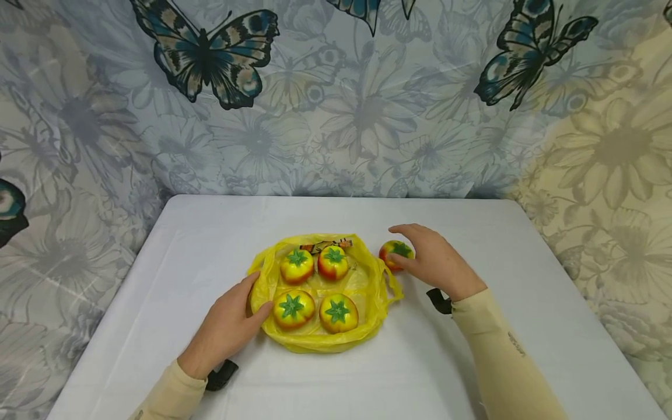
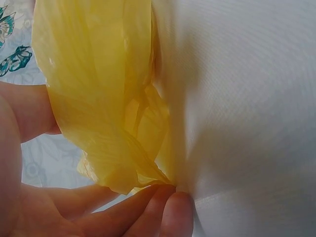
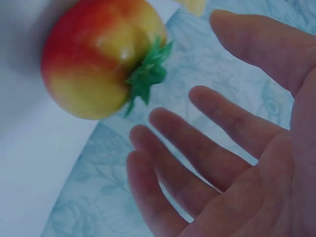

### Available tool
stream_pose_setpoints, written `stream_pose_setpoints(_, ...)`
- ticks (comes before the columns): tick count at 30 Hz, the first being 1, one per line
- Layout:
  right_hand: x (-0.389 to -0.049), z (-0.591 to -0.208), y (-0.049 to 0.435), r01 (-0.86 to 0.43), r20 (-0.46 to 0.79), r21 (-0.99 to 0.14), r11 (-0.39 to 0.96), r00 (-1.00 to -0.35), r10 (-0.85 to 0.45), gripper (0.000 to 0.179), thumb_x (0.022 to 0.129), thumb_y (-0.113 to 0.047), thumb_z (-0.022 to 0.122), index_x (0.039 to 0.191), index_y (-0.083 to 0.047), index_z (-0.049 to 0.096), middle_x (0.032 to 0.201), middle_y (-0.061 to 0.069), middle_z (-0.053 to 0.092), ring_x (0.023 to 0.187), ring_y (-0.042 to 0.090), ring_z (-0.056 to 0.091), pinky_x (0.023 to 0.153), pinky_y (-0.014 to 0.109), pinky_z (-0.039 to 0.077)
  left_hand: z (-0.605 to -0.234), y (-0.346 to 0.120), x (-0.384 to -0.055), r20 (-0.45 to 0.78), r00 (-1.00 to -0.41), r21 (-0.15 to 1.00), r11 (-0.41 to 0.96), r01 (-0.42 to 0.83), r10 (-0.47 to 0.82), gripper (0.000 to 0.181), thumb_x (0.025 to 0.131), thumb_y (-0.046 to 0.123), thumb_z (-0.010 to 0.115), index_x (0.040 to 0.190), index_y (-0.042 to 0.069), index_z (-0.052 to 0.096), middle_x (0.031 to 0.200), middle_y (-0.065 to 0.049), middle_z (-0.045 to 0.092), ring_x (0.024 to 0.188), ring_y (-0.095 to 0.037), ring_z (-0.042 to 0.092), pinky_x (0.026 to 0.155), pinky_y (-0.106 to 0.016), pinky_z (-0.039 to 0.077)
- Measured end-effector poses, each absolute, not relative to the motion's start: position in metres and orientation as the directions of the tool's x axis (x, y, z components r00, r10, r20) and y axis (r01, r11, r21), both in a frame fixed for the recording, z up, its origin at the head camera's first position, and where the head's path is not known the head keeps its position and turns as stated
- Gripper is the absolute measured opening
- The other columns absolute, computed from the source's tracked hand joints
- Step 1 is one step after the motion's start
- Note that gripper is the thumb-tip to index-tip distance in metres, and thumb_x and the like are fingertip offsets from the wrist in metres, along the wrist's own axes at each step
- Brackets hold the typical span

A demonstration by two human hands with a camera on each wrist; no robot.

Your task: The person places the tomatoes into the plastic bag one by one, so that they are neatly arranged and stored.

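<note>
A yellow plastic bag (image 1: 362,291) lies spread open on the white table with several red-and-yellow toy tomatoes inside, one of them a front-right tomato (image 1: 338,313). My left hand (image 1: 226,321) grips the bag's left side, thumb over the rim and fingers outside; up close, the thin yellow plastic (image 2: 98,98) runs between thumb and fingers. To the right of the bag sits another toy tomato (image 3: 94,64) with a green leafy top. Beside and above it my right hand (image 1: 438,259) is spread, its fingers loosely extended. A gap separates those fingers from the tomato in the right wrist view.
A small dark-and-orange patterned strip (image 1: 326,245) lies at the bag's back edge. One bag handle loop (image 1: 395,286) trails toward the loose tomato. Behind the white table (image 1: 446,367) hangs a floral, butterfly-printed backdrop (image 1: 367,116).
</note>
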State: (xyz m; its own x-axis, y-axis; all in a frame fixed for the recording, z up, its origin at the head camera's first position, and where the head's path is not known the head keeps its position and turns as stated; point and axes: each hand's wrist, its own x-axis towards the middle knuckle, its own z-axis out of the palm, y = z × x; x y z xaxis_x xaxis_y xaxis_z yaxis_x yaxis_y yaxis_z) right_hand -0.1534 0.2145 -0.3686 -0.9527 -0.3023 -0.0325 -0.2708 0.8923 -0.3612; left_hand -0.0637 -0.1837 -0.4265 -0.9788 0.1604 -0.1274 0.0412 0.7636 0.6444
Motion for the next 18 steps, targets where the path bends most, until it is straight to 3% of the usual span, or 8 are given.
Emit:
stream_pose_setpoints(7,-0.159,-0.381,0.217,-0.213,-0.09,-0.376,0.902,-0.96,-0.265,0.064,0.101,-0.038,0.076,0.156,-0.011,0.056,0.158,0.016,0.059,0.147,0.043,0.054,0.121,0.066,0.045,-0.428,-0.183,-0.064,-0.132,-0.979,0.641,0.767,0.035,0.155,0.078,0.108,0.04,0.065,0.168,0.002,0.034,0.167,-0.025,0.046,0.154,-0.046,0.047,0.125,-0.065,0.041)
stream_pose_setpoints(18,-0.161,-0.395,0.221,-0.224,-0.09,-0.4,0.888,-0.955,-0.281,0.064,0.1,-0.034,0.078,0.155,-0.009,0.057,0.157,0.019,0.059,0.144,0.043,0.057,0.119,0.064,0.048,-0.428,-0.184,-0.065,-0.116,-0.98,0.633,0.773,0.053,0.162,0.078,0.108,0.04,0.065,0.168,0.001,0.033,0.167,-0.025,0.046,0.154,-0.046,0.047,0.124,-0.065,0.042)
